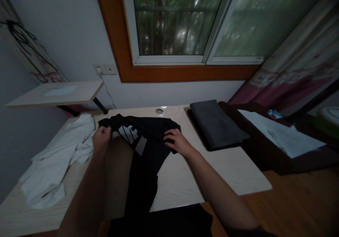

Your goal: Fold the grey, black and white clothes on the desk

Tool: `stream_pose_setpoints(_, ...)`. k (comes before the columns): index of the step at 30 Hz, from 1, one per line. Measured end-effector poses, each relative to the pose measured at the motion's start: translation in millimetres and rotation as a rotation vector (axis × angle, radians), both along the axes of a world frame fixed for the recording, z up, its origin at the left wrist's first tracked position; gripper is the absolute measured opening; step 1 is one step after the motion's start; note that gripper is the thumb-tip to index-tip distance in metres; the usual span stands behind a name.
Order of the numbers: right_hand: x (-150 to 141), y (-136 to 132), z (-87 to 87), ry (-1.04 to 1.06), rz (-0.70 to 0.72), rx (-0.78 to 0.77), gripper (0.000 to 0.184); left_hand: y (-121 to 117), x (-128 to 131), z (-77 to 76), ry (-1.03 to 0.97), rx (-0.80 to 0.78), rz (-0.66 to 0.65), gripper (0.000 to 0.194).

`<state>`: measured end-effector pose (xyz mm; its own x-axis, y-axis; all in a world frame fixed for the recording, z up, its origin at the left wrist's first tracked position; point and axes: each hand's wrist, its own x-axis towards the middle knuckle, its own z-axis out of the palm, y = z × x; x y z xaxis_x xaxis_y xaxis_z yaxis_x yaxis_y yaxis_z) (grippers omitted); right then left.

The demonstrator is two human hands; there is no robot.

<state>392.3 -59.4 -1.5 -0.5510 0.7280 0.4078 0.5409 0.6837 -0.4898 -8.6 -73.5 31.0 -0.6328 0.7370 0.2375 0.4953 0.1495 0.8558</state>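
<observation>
A black garment (pixel 148 134) with pale grey-white printed shapes lies across the middle of the desk. Its lower part runs toward me over the front edge, and its exact kind cannot be made out. My left hand (pixel 102 138) is closed, pinching the garment's left end a little off the desk. On the garment's right part rests my right hand (pixel 177 141), its fingers apart and lying on the cloth. A rumpled white garment (pixel 63 155) lies to the left of my left forearm.
The pale wooden desk (pixel 225 173) stands against the wall below a window (pixel 172 21). A dark grey folder-like case (pixel 217 124) lies at right. A raised shelf (pixel 55 92) stands at back left. Papers (pixel 278 132) lie on dark furniture at far right.
</observation>
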Motion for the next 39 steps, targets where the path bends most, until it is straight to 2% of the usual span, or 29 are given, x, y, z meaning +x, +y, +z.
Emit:
stream_pose_setpoints(2,-1,0,-0.8,-0.012,-0.062,0.01,0.017,-3,7,2.0,0.188,0.08,0.0,0.024)
stream_pose_setpoints(5,2,1,-2.1,0.01,-0.228,0.023,0.018,-4,24,2.2,0.273,0.199,-0.083,0.023)
stream_pose_setpoints(8,9,4,-2.8,0.107,-0.421,0.011,0.02,-6,43,-0.6,0.287,0.208,-0.333,0.02)
stream_pose_setpoints(10,14,5,-2.3,0.152,-0.502,0.011,0.02,-9,55,-2.5,0.321,0.169,-0.549,0.005)
stream_pose_setpoints(11,16,5,-1.5,0.162,-0.524,0.02,0.02,-10,60,-3.1,0.355,0.158,-0.65,0.01)
stream_pose_setpoints(13,17,5,0.7,0.169,-0.54,0.056,0.021,-13,70,-4.2,0.457,0.162,-0.814,0.034)
stream_pose_setpoints(15,15,3,3.6,0.165,-0.527,0.103,0.024,-14,78,-5.3,0.587,0.154,-0.906,0.05)
stream_pose_setpoints(17,12,0,6.1,0.154,-0.48,0.132,0.028,-15,83,-7.4,0.69,0.107,-0.949,0.058)
stream_pose_setpoints(20,5,-4,6.8,0.146,-0.331,0.096,0.03,-14,86,-12.0,0.728,0.027,-0.962,0.059)
stream_pose_setpoints(24,-2,-7,3.7,0.121,-0.021,-0.072,0.027,-9,78,-19.4,0.723,-0.013,-0.904,0.038)
stream_pose_setpoints(26,-5,-8,3.4,0.094,0.044,-0.104,0.026,-4,71,-23.5,0.716,-0.01,-0.868,0.031)
stream_pose_setpoints(33,-3,-1,5.8,0.092,-0.018,-0.06,0.02,15,45,-35.4,0.551,0.05,-0.659,0.033)
stream_pose_setpoints(39,11,27,-3.2,0.027,-0.116,-0.002,0.023,21,16,-37.7,0.382,0.113,-0.482,0.023)
